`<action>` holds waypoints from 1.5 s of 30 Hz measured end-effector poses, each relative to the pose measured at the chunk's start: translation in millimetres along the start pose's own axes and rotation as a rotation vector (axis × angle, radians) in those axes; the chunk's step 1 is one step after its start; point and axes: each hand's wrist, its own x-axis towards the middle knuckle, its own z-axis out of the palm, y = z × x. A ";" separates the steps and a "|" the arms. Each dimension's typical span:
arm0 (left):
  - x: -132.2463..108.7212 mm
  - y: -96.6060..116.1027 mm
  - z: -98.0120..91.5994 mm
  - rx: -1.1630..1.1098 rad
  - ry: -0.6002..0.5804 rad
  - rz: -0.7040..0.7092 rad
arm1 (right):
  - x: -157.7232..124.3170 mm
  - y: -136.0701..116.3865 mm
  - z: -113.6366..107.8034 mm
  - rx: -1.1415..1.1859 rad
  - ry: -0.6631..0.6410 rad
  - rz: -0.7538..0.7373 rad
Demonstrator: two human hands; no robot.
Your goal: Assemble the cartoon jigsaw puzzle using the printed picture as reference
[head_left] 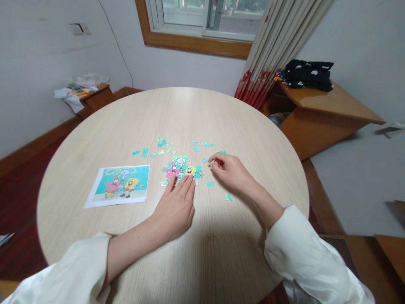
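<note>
**Pinching a piece just right of the puzzle**

Right hand (232, 171) lies right of the puzzle (181, 169) with its grip closed. Thumb and forefinger pinch what looks like a small teal piece (212, 161), held just off the puzzle's right edge with the fingertips pointing toward it. Left hand (175, 207) lies flat below the puzzle, grip open, fingertips touching its lower edge. The piece is well nearer the right hand. Loose pieces (163, 143) scatter above and right of the puzzle. A print (122, 185) lies left of it on the surface (95, 126).
</note>
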 end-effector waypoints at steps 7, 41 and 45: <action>0.3 0.0 0.4 0.016 0.000 0.005 | 0.5 1.6 1.7 -0.009 -0.043 -0.015; 0.6 -0.5 0.6 -0.051 -0.030 0.010 | 0.0 -2.1 -0.2 -0.035 -0.116 0.003; -0.2 -0.8 2.5 -0.085 -0.007 0.013 | 0.1 -2.0 -0.1 -0.035 -0.113 0.006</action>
